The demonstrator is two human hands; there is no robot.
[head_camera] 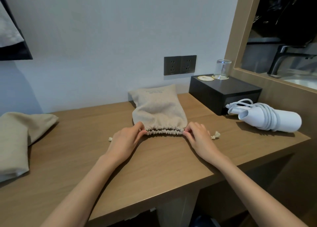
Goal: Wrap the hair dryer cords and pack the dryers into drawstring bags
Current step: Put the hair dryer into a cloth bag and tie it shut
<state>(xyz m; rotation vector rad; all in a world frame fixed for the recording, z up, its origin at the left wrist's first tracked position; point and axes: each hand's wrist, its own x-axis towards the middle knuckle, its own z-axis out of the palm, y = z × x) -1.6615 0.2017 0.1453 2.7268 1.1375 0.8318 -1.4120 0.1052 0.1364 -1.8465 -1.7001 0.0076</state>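
I have my left hand (126,141) and right hand (197,137) each pinching 1 end of the gathered mouth of the drawstring bag (158,108), just left of the black box (223,93). I judge I'm opening it, so next I spread the mouth wide. I count 2 bags, the second bag (20,137) far left of the box, and 1 cord-wrapped hair dryer (267,118) just right of it.

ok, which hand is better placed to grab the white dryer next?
Right, probably. The right hand pinches the mouth of the bag at its right end, the side where the dryer lies on the desk. The left hand pinches the other end and would have to cross over the bag.
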